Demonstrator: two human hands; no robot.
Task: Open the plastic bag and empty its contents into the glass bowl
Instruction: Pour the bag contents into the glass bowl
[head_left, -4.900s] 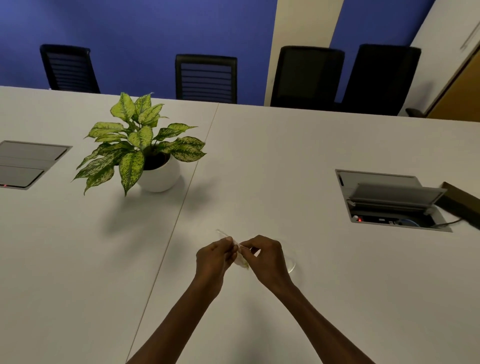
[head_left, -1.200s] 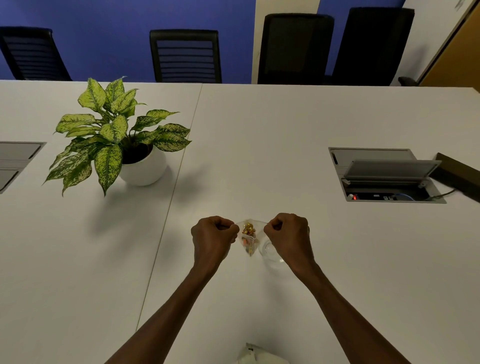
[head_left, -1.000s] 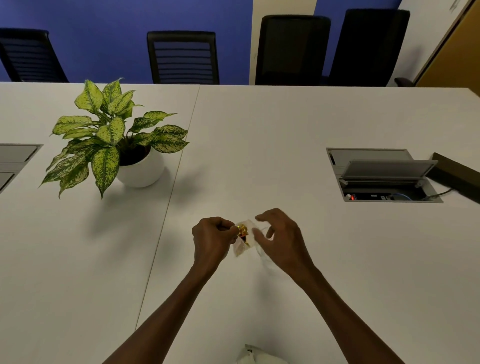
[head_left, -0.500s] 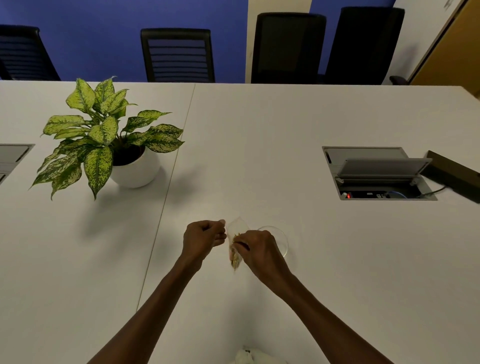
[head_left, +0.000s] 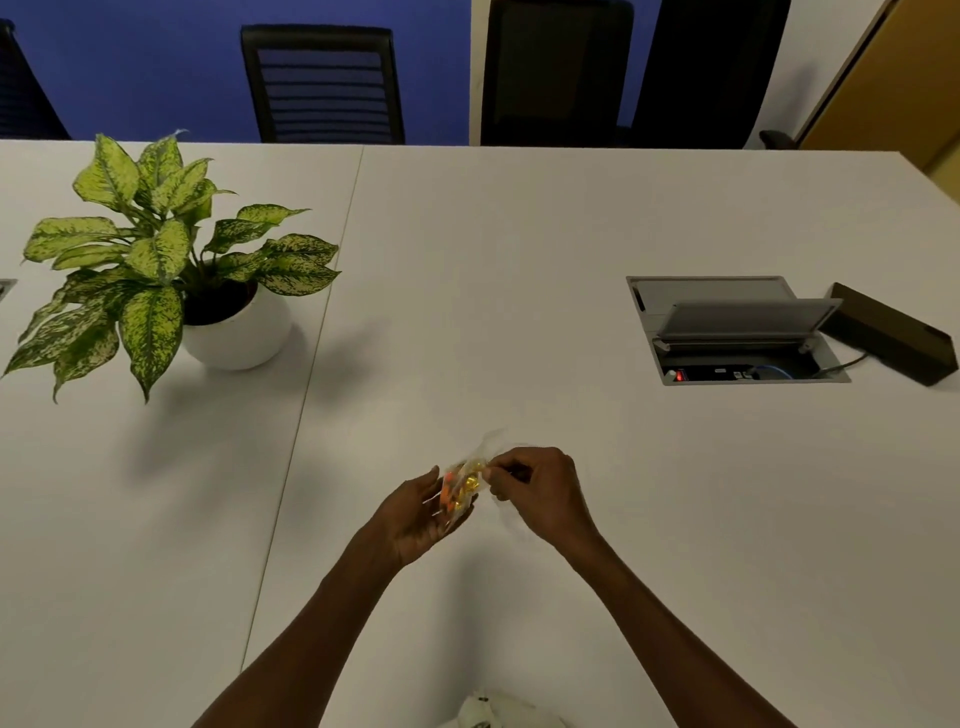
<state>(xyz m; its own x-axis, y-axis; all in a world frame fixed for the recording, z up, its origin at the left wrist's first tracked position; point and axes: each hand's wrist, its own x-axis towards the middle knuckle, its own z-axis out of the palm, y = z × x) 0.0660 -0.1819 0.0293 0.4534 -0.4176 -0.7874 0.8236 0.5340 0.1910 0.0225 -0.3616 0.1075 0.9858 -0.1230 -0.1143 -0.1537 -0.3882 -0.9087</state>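
While left hand (head_left: 421, 512) cradles, right hand (head_left: 537, 486) pinches bag (head_left: 460, 486)

Table (head_left: 519, 260) open; plant (head_left: 156, 260) far-left, cable box (head_left: 727, 332) far-right

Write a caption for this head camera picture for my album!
Two hands, left hand and right hand, hold a small plastic bag above a white table.

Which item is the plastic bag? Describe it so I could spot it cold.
On the white table, look at the near centre where the two hands meet. The plastic bag is the small clear pouch lying in the left hand, pinched by the right hand; only it holds orange and gold bits.
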